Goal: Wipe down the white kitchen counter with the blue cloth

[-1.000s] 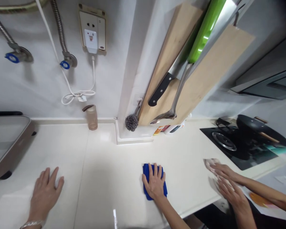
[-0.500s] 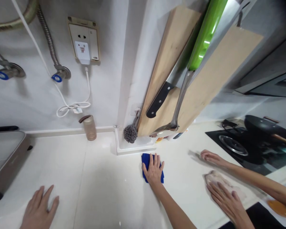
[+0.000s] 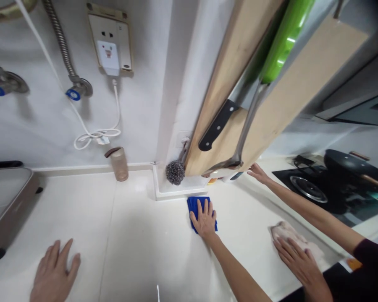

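On the white countertop (image 3: pixel 138 235), a folded blue cloth (image 3: pixel 193 205) lies below the corner of the wall ledge. My right hand (image 3: pixel 205 219) rests flat on it, fingers spread, pressing the cloth against the surface. At the lower left my left hand (image 3: pixel 55 268) lies palm down with its fingers apart and nothing in it. To the right, another person's hand (image 3: pixel 297 258) lies on a pale cloth (image 3: pixel 290 233), and that person's other hand (image 3: pixel 257 173) is beside the items behind the cutting board (image 3: pixel 290 105).
A steel scrubber (image 3: pixel 175 172), a black-handled knife (image 3: pixel 218 126) and a green-handled utensil (image 3: pixel 283 46) are by the board. A brown bottle (image 3: pixel 119 165) stands by the wall. A grey-brown appliance (image 3: pixel 15 209) is at left, a stove (image 3: pixel 311 188) with a wok (image 3: pixel 349 167) at right.
The other person's far hand has moved left and back, towards the board's lower end. The view has shifted slightly. Both my hands stay in place, the right one still on the blue cloth.
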`<state>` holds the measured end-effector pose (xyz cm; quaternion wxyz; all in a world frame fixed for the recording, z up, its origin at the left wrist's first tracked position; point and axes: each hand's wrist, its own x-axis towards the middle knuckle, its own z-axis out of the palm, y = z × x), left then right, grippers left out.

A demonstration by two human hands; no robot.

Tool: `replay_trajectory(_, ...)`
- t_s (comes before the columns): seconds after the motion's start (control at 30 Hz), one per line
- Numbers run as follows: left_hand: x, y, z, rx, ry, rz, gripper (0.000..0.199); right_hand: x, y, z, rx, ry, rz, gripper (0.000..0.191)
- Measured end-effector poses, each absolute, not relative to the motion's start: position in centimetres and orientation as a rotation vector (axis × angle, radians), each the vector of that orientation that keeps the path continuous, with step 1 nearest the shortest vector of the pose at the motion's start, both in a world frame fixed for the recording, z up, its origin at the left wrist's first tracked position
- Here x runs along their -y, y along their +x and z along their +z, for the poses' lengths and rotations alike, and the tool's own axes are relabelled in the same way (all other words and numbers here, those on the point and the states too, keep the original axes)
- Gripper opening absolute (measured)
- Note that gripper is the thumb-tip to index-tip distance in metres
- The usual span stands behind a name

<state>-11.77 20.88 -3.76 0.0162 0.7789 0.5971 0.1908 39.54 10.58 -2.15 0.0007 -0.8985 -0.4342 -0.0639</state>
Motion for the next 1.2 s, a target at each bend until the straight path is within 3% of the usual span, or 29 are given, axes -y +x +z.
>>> replay_trajectory(0.17,-20.5,-11.4,-3.3,-1.867,2.412,0.680,0.072,-10.7,31.2,-3.4,1.500,-2.684,-0.169,0.074)
replay_trajectory(0.43,-19.2,-10.9,-1.9,-1.824,2.439,0.777,0.063,-16.0,20.3,-2.3,2.009,-2.125,0.010,0.087)
replay_trajectory(0.83,-19.5,-12.0,-4.5,-1.888,2.467,0.724,0.057,-30.1,20.1,-2.1,1.863,-2.413,-0.050,0.079)
replay_trajectory(1.2,-19.4,-12.7,-4.9,-1.877,2.440,0.667,0.068,-38.1,22.1,-2.7,1.797,-2.467,-0.089,0.081)
